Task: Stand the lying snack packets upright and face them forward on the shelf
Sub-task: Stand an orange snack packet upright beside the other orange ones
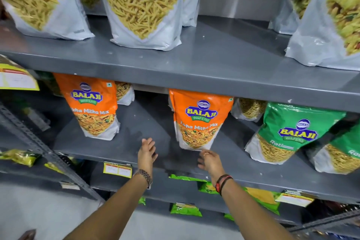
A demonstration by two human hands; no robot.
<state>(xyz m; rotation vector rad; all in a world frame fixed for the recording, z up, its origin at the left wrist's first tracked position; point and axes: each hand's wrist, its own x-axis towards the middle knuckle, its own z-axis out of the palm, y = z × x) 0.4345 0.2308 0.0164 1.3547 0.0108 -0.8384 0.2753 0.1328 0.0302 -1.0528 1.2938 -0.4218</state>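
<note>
Two orange snack packets stand upright and face forward on the middle grey shelf (124, 148): one at the left (91, 105), one in the middle (198, 121). My right hand (209, 161) hovers just below the middle packet's bottom edge, fingers loosely curled, holding nothing. My left hand (147, 151) is over the bare shelf between the two packets, fingers apart and empty. To the right stand two green packets, one whole (288, 132) and one cut off by the frame edge (344, 154).
The top shelf (224, 64) carries large white-bottomed bags of yellow sticks (140, 6). Small white packets (249, 109) stand behind on the middle shelf. Green packets (186, 208) lie on the lower shelves. Yellow price tags (117, 169) hang on shelf edges. A slotted upright post (44, 152) is at left.
</note>
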